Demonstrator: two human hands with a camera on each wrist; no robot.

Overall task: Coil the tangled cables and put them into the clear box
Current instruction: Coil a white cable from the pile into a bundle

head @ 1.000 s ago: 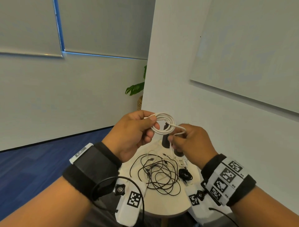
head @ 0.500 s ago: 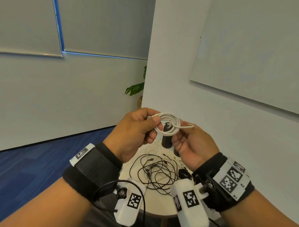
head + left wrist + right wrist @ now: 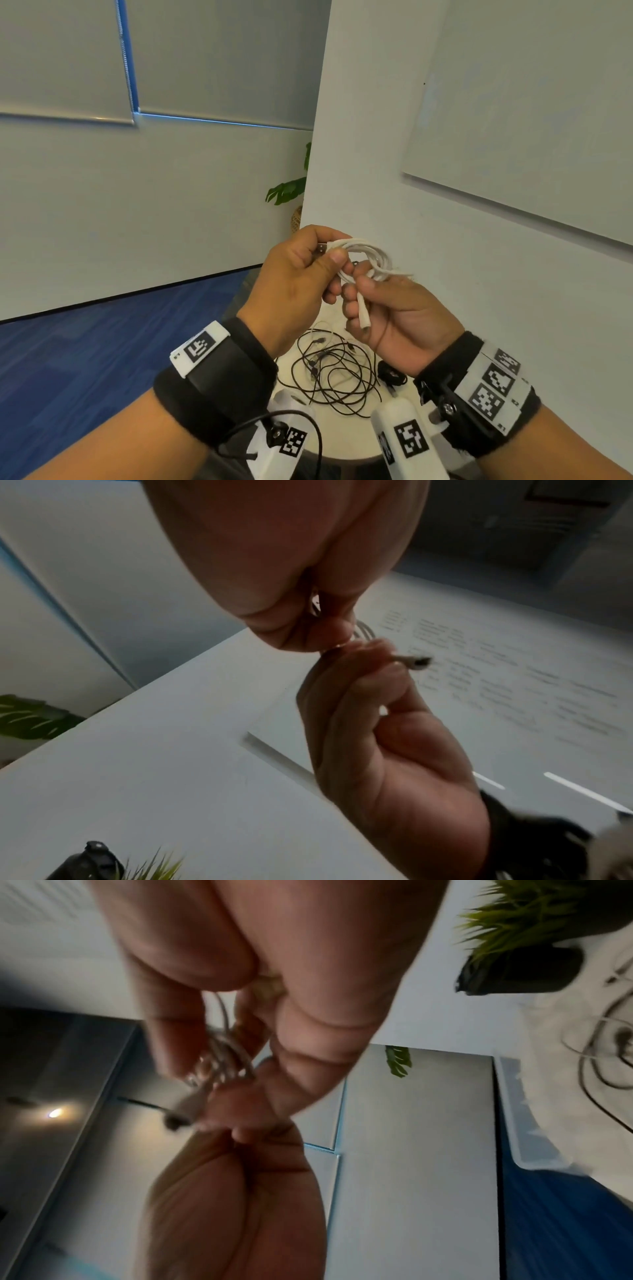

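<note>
A white cable [image 3: 371, 255], wound into a small coil, is held in the air above the table. My left hand [image 3: 334, 253] pinches the coil's left side by the USB plug, thumb on top. My right hand [image 3: 358, 284], palm turned up, pinches the coil's lower edge, and the cable's free end with its plug [image 3: 363, 315] hangs down over the palm. The right wrist view shows the coil [image 3: 224, 1053] between both hands' fingers. Tangled black cables [image 3: 335, 373] lie on the round white table [image 3: 346, 442]. A clear box rim [image 3: 524, 1123] shows by the table's edge.
A small black bundled cable [image 3: 390, 373] lies right of the tangle. A black pot with a green plant [image 3: 520, 969] stands on the table. A white wall with a whiteboard [image 3: 531, 120] is close on the right. Blue floor [image 3: 102, 359] lies to the left.
My right hand turned palm up and came closer to the left hand. The cable's free end, which stuck out to the right, now hangs down across the right palm.
</note>
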